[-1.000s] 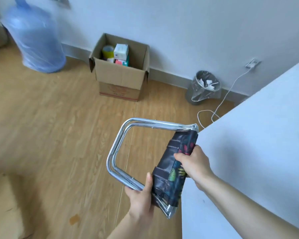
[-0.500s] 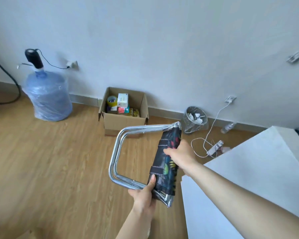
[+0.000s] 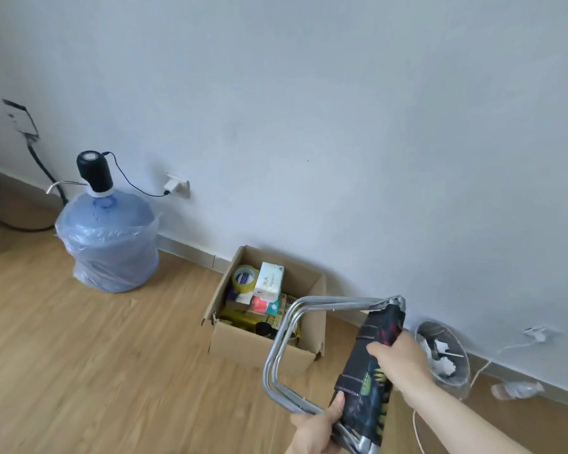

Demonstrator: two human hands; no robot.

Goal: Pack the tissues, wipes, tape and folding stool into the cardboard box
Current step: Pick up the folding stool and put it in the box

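I hold the folded stool, a chrome tube frame with dark patterned fabric, in front of me. My left hand grips its lower corner and my right hand grips the fabric side. The open cardboard box stands on the floor against the wall, just behind and left of the stool. Inside it are a yellow tape roll, a white tissue pack, a pink and teal wipes pack and other packets.
A large blue water jug with a black pump stands left of the box. A mesh waste bin sits to the right by the wall, with a white cable and a crumpled plastic bottle beyond. The floor is wood.
My view has swung left and up the wall. The white tabletop at right has left the frame. The box now appears closer to the stool, which both hands still hold.
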